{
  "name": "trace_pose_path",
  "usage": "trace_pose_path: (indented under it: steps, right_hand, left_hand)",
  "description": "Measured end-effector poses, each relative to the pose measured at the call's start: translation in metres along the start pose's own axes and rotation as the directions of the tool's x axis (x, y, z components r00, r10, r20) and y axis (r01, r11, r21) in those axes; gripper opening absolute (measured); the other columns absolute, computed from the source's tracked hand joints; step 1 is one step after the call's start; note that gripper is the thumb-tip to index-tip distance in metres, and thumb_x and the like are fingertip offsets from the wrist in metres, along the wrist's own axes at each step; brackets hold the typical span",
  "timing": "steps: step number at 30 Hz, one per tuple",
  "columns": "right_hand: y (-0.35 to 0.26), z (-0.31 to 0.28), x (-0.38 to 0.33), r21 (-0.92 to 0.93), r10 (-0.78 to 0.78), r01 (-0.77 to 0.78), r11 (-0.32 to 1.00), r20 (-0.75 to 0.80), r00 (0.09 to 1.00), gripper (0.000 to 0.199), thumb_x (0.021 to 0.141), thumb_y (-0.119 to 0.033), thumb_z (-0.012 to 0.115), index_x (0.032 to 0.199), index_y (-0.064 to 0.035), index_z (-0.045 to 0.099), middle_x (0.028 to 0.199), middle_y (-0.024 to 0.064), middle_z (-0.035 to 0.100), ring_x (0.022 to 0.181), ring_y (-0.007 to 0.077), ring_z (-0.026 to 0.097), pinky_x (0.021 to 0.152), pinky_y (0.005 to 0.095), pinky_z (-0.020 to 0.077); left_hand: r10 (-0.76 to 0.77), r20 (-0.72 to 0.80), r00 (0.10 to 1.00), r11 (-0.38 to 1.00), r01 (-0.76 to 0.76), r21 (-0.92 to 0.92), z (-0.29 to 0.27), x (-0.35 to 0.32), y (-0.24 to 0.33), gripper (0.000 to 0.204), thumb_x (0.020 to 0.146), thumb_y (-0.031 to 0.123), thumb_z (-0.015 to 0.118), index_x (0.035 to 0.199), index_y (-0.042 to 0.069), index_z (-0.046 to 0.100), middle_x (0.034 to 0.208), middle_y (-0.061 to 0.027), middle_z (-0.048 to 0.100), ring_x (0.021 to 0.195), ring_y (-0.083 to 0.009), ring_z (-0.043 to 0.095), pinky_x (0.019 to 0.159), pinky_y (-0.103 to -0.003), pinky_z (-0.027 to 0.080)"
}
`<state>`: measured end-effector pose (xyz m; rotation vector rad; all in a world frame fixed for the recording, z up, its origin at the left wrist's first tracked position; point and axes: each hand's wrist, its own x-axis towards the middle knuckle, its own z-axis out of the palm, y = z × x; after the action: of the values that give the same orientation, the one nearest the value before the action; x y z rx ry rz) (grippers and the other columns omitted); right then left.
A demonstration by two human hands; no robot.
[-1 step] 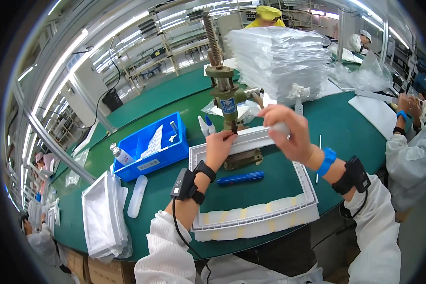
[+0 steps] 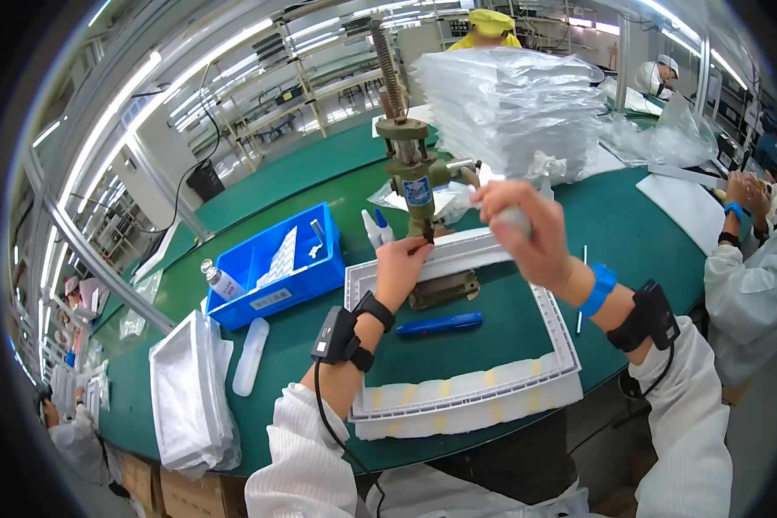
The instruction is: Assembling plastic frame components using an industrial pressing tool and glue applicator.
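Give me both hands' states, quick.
Left hand: fingers bent at the far edge of the white frame; whether gripping cannot be told.
Right hand: closed around a pale knob.

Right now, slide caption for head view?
Left hand at green press, over far edge of white frame; right hand around pale handle; blue pen inside the frame.

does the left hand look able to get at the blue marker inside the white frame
Probably yes: the blue marker lies uncovered on the green table, close to the left hand. That hand is at the press tip, though, so it would likely need to leave there first.
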<state>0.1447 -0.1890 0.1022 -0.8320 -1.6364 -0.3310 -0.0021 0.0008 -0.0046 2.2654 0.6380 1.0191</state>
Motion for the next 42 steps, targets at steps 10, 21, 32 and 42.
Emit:
trace_pose_path:
  steps: [10, 21, 32, 42]
  right_hand:
    - [-0.003, 0.005, 0.013, 0.058, 0.2, -0.197, 0.979, -0.068, 0.977, 0.007, 0.09, -0.008, 0.059, 0.092, -0.0012, 0.058, 0.086, 0.0085, 0.066, 0.078, 0.0124, 0.062, 0.07, 0.0272, 0.0502]
    - [-0.004, 0.004, 0.0, -0.03, 0.055, -0.055, 0.998, 0.002, 0.998, 0.005, 0.088, -0.005, 0.058, 0.089, -0.0001, 0.058, 0.089, 0.012, 0.066, 0.086, 0.0195, 0.066, 0.076, 0.0315, 0.0515]
    - [-0.005, 0.008, 0.009, 0.056, 0.194, -0.19, 0.98, -0.072, 0.978, 0.006, 0.089, -0.006, 0.059, 0.09, -0.0001, 0.057, 0.087, 0.0101, 0.067, 0.071, 0.0088, 0.056, 0.064, 0.0255, 0.0478]
    - [-0.007, 0.009, -0.029, -0.087, 0.038, -0.036, 0.996, 0.025, 0.999, 0.01, 0.077, 0.001, 0.06, 0.086, -0.0029, 0.057, 0.085, 0.0102, 0.063, 0.096, 0.032, 0.067, 0.092, 0.0408, 0.0505]
  left_hand:
    - [0.053, -0.054, 0.997, 0.998, -0.054, -0.016, -0.002, -0.003, 0.0, 0.022, 0.081, 0.017, 0.074, 0.092, -0.002, 0.074, 0.079, -0.0202, 0.071, 0.073, -0.0314, 0.071, 0.07, -0.034, 0.054]
    - [0.066, -0.021, 0.998, 0.993, -0.064, 0.098, 0.001, 0.004, -0.007, 0.025, 0.083, 0.019, 0.074, 0.095, -0.003, 0.073, 0.082, -0.0198, 0.072, 0.073, -0.0262, 0.072, 0.069, -0.031, 0.054]
    - [0.062, -0.077, 0.995, 0.998, -0.061, 0.016, 0.001, 0.001, -0.006, 0.021, 0.08, 0.019, 0.075, 0.088, -0.001, 0.075, 0.075, -0.0186, 0.07, 0.07, -0.0323, 0.07, 0.069, -0.036, 0.053]
    - [0.042, -0.036, 0.998, 0.999, -0.042, 0.001, -0.002, 0.001, -0.003, 0.023, 0.08, 0.018, 0.075, 0.091, -0.002, 0.074, 0.08, -0.021, 0.071, 0.074, -0.0333, 0.071, 0.07, -0.034, 0.055]
